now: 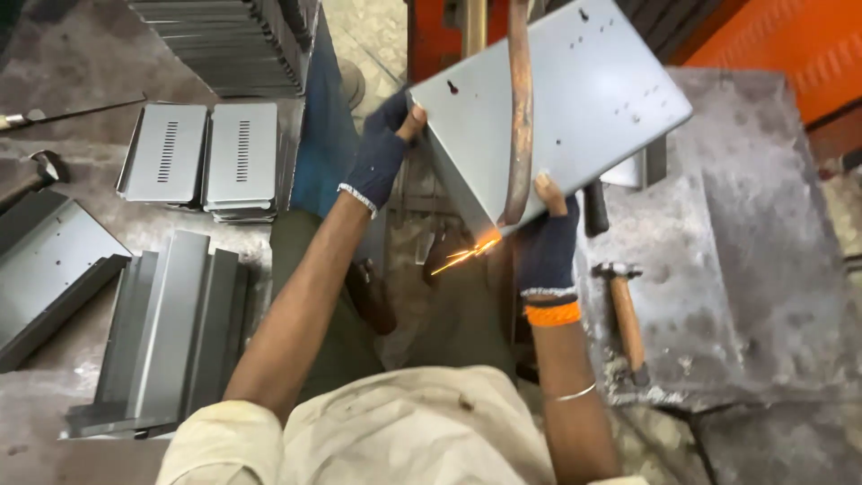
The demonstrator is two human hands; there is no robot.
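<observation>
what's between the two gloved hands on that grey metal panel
In the head view, between the left hand and the right hand on the grey panel, a rusty curved bar crosses the sheet, with sparks at its lower end.

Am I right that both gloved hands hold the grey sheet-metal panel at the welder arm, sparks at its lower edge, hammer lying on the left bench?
Not quite: the head view shows the hammer on the right bench, not the left. The rest stands: left hand and right hand, both gloved, hold the grey panel at the welder arm, sparks at its lower edge.
</observation>
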